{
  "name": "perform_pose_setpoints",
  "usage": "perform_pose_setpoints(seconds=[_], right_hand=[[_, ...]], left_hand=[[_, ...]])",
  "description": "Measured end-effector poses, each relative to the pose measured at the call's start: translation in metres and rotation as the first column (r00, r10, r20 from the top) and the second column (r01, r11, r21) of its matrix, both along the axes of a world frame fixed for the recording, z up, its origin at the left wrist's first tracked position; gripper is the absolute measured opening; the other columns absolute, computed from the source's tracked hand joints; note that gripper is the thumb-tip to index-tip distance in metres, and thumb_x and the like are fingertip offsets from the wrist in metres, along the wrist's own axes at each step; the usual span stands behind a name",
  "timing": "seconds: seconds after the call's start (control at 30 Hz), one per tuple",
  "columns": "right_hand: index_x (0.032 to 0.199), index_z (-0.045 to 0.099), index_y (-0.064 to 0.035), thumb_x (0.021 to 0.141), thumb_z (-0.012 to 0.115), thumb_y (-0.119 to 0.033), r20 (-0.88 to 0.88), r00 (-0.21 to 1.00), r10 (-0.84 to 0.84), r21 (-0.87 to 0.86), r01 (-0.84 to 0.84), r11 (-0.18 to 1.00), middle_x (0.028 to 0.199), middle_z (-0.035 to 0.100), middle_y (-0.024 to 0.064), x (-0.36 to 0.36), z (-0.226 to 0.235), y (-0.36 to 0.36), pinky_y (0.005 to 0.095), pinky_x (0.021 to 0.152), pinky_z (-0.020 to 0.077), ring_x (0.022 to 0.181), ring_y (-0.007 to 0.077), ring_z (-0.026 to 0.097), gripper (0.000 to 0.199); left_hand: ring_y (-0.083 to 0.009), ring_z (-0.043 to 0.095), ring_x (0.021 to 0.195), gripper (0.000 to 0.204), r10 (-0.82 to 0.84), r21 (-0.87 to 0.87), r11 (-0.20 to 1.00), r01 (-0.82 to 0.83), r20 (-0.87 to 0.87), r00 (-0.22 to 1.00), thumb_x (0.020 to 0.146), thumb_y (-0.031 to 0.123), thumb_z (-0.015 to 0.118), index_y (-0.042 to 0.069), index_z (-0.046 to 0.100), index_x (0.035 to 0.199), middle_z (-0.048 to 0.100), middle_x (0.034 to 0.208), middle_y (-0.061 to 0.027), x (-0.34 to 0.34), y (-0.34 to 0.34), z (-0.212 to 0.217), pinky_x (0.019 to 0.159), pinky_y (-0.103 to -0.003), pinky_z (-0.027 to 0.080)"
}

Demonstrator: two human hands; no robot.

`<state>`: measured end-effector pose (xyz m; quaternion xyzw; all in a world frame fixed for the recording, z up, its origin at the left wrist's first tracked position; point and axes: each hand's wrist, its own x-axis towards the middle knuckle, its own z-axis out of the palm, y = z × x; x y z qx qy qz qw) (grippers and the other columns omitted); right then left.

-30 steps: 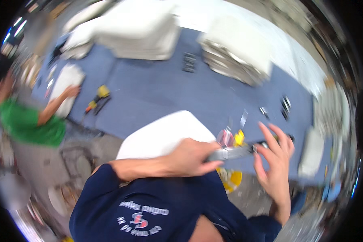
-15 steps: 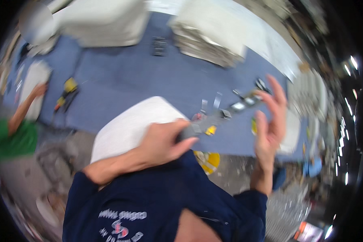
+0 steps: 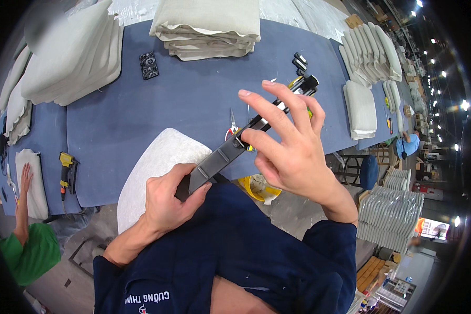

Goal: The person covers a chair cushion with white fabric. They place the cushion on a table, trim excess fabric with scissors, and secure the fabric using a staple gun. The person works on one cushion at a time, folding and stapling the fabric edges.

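My left hand [image 3: 167,196] is closed around the near end of a long black staple gun [image 3: 214,162], held slantwise in front of my chest with its far end up to the right. My right hand [image 3: 293,141] hovers over the tool with fingers spread; one fingertip appears to touch its side, the other fingers stand clear. Under and beside my left forearm lies a pale fabric-covered cushion [image 3: 154,165] at the table edge. Scissors [image 3: 232,130] with red handles lie behind the tool, partly hidden by it.
Stacks of pale covers [image 3: 206,26] stand along the blue table's [image 3: 193,94] far side. A patterned phone [image 3: 148,66] and small black pieces [image 3: 300,62] lie there. A yellow-black staple gun [image 3: 66,172] is at left, near a green-sleeved co-worker [image 3: 34,246]. Below sits a yellow bucket [image 3: 254,193].
My view has turned right. The staple gun now tilts more steeply up to the right, and my right hand has moved from beyond its far end to over its middle.
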<state>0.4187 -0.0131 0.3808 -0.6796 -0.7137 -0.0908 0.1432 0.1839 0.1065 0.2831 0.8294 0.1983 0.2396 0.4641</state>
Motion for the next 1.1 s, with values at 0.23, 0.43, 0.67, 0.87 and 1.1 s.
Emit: perform_pose_setpoints(seconds=[0.23,0.43,0.67,0.87,1.1], right_hand=[[0.108,0.077,-0.0153,0.065,0.071,-0.005,-0.184,0.981,0.064,-0.004,-0.066,0.998,0.15,0.063,0.0093,0.014,-0.001,0.001,0.0527,0.112,0.0325,0.142,0.0381,0.051,0.045],[0.113,0.079,-0.0144,0.071,0.078,-0.012,-0.029,0.999,0.015,0.043,-0.014,0.999,0.15,0.063,0.0112,0.027,0.015,-0.002,0.0517,0.113,0.0353,0.142,0.0384,0.051,0.042],[0.105,0.067,-0.019,0.074,0.088,-0.038,0.106,0.993,0.059,-0.005,-0.059,0.998,0.133,0.063,0.0023,0.037,0.004,0.013,0.0542,0.117,0.031,0.138,0.0269,0.053,0.042],[0.1,0.072,-0.0159,0.086,0.078,-0.045,0.208,0.969,0.132,-0.223,-0.084,0.971,0.095,0.072,-0.002,0.071,0.01,0.024,0.0561,0.12,0.0271,0.113,0.0229,0.067,0.033],[0.116,0.08,-0.0154,0.093,0.067,-0.069,-0.105,0.984,-0.141,-0.994,-0.11,-0.024,0.095,0.077,0.0088,0.14,-0.112,0.072,0.0613,0.117,0.0278,0.102,0.0309,0.072,0.06]], left_hand=[[-0.0253,0.076,0.066,0.032,0.036,-0.028,0.999,-0.035,0.037,0.999,0.085,0.008,0.085,0.0,0.069,0.111,0.076,0.081,-0.0137,0.001,-0.001,-0.005,0.059,-0.031,0.057],[-0.0217,0.075,0.068,0.031,0.071,-0.105,0.992,-0.071,0.003,0.997,0.087,0.006,0.084,-0.001,0.068,0.113,0.076,0.082,-0.0126,-0.003,0.0,-0.007,0.062,-0.029,0.055],[-0.0149,0.07,0.064,0.026,-0.01,-0.119,0.993,0.012,0.016,1.0,0.089,0.004,0.081,-0.001,0.068,0.112,0.073,0.079,-0.0079,0.001,0.011,-0.001,0.059,-0.027,0.05],[-0.0127,0.054,0.049,0.02,-0.224,-0.66,0.731,0.173,0.008,0.975,0.106,0.024,0.068,0.005,0.064,0.108,0.059,0.067,0.0041,0.025,0.007,-0.017,0.052,-0.024,0.042],[-0.003,0.029,0.039,0.048,-0.327,-0.562,-0.825,-0.057,0.394,0.859,0.112,0.06,0.045,0.017,0.051,0.091,0.036,0.059,0.01,0.065,-0.046,-0.079,0.037,-0.022,0.027]])
